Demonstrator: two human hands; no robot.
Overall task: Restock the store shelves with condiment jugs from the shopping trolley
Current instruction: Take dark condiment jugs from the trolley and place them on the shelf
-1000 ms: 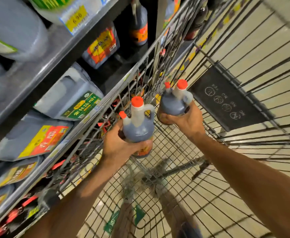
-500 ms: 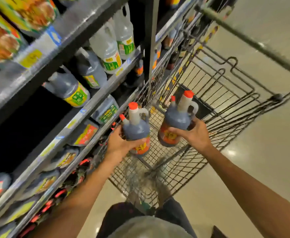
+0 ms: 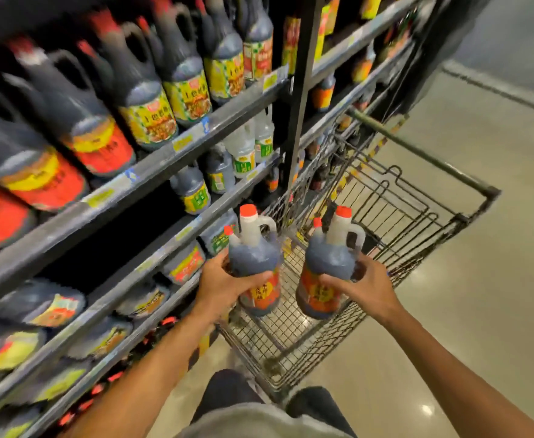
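Shelving (image 3: 152, 181) fills the left of the view in sloping tiers, its upper tier stocked with dark handled jugs bearing red and yellow labels (image 3: 98, 143), its middle tier with smaller dark and clear bottles carrying green labels (image 3: 243, 156), and its lower tiers with blurred labelled containers. A black upright post (image 3: 300, 99) divides the shelving into bays. The wire shopping trolley (image 3: 401, 222) stands just beside the shelving on a glossy pale floor (image 3: 480, 279), its handle bar toward the upper right. You hold two condiment jugs upright above the trolley's basket, side by side and apart from each other. Your left hand (image 3: 221, 286) grips the left jug (image 3: 256, 267) round its dark body, fingers curled toward the shelf side and thumb lying across the front above the red label. Your right hand (image 3: 366, 286) grips the right jug (image 3: 328, 267) in the same way, thumb across the front of the label and fingers wrapped behind. Each jug has a pale neck with a loop handle, a large red cap and a smaller red spout cap. Your dark trouser legs (image 3: 227, 393) show at the bottom edge.
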